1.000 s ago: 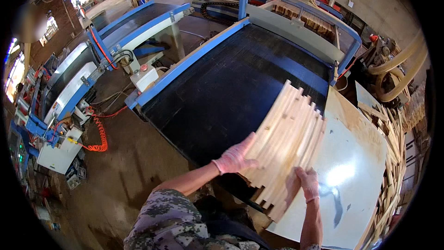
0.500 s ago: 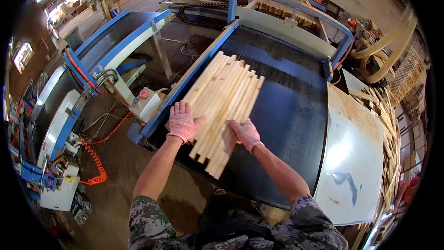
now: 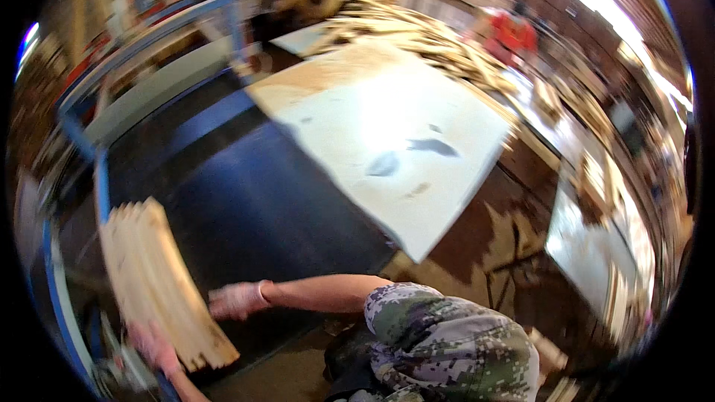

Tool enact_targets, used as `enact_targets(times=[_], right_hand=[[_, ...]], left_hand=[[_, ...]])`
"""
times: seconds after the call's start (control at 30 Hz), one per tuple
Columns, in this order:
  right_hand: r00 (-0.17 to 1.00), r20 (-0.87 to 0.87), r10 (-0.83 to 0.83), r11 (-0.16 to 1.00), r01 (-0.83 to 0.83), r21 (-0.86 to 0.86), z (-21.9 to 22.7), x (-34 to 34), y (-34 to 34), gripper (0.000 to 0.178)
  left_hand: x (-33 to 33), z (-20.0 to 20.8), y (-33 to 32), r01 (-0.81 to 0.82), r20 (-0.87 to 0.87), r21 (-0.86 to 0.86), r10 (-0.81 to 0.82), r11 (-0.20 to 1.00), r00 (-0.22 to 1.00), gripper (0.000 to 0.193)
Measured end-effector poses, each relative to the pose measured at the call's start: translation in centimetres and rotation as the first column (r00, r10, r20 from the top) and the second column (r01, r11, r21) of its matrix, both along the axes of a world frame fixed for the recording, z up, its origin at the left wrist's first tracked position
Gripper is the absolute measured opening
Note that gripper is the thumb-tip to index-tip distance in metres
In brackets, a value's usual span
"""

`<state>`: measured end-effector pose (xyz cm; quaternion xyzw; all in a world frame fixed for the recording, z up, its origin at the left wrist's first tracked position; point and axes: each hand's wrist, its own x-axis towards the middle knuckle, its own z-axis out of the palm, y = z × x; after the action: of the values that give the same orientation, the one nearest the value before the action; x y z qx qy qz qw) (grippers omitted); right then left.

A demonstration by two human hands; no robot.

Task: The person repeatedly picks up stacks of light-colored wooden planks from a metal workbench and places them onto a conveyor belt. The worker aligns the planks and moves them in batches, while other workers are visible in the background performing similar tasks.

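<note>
A bundle of pale wood strips (image 3: 160, 283) lies side by side on the black conveyor belt (image 3: 275, 201), at the lower left of the view. My left hand (image 3: 153, 346), in a pinkish knitted glove, is at the bundle's left edge near its close end; motion smears its fingers. On the other side, my right hand (image 3: 237, 301), gloved alike, is by the bundle's right edge with its fingers stretched toward the wood. Blur hides whether it still touches the strips.
A pale metal sheet (image 3: 372, 126) adjoins the belt's right side. Behind it lies a heap of loose wood strips (image 3: 417, 30). A blue frame (image 3: 149, 26) spans the belt's far end. A person in red (image 3: 512, 33) is at the back right.
My view has swung to the right, so the belt, bundle and hands now appear farther left. More of the metal sheet and the room on the right shows. My right hand has shifted off the bundle's top.
</note>
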<state>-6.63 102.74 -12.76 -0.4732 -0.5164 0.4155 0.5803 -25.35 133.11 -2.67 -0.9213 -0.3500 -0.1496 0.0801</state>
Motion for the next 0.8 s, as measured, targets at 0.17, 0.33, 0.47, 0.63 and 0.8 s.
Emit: enact_targets(times=[0.17,0.33,0.47,0.63,0.8], right_hand=[[0.915,-0.22,0.339,0.938,-0.313,0.147,1.0,-5.8,-20.3,0.017],[0.852,-0.433,-0.293,0.921,0.129,-0.368,0.1,-14.2,-42.5,0.048],[0.475,-0.242,-0.846,0.47,0.45,-0.759,2.0,-20.2,-58.6,0.078],[0.198,0.046,-0.979,0.086,0.608,-0.789,-0.4,-28.7,-72.6,0.077],[-0.193,-0.018,-0.981,-0.083,0.502,-0.861,-3.7,-35.7,-82.6,0.077]], left_hand=[[6.5,-5.8,-5.6,0.604,0.353,-0.083,-0.543,0.793,0.762,0.052],[9.6,6.7,-38.2,0.797,0.734,-0.587,-0.325,0.138,0.597,0.049],[13.0,3.2,-54.5,0.726,0.798,-0.598,-0.334,-0.338,0.501,0.047],[11.6,1.4,-77.3,0.311,0.651,-0.757,-0.626,-0.575,0.429,0.041],[8.8,-0.9,-93.4,-0.072,0.308,-0.949,-0.951,-0.306,-0.011,0.055]])
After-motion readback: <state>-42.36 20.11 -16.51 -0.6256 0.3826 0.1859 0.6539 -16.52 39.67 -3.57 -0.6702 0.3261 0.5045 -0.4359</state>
